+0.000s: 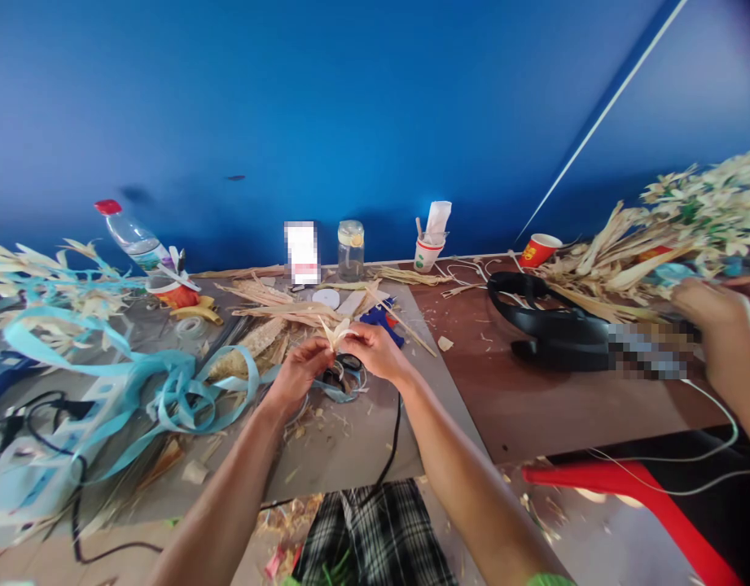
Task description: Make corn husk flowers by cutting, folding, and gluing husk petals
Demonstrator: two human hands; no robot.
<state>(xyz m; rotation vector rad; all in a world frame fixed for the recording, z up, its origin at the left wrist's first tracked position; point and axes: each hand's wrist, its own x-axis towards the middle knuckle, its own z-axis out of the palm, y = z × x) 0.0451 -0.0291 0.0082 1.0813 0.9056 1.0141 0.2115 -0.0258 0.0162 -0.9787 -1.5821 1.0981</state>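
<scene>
Between my two hands is a small pale flower (334, 334) that looks made of dried husk, its pointed petals spreading upward. My left hand (305, 364) pinches its base from the left. My right hand (375, 348) has its fingers closed at the petals on the right side. Just below the flower lie black-handled scissors (350, 363), partly hidden by my hands. Dried husk strips (282, 303) lie on the table beyond my fingers. A dark blue tool (382, 322) sits behind my right hand, and its kind is unclear.
Light blue ribbon (185, 391) sprawls across the left of the grey table. A tilted bottle (133, 236), a glass jar (351, 251) and a paper cup (429, 251) stand by the wall. Black headgear (546, 321) lies right, near another person's hand (710, 305). Husk flowers fill both sides.
</scene>
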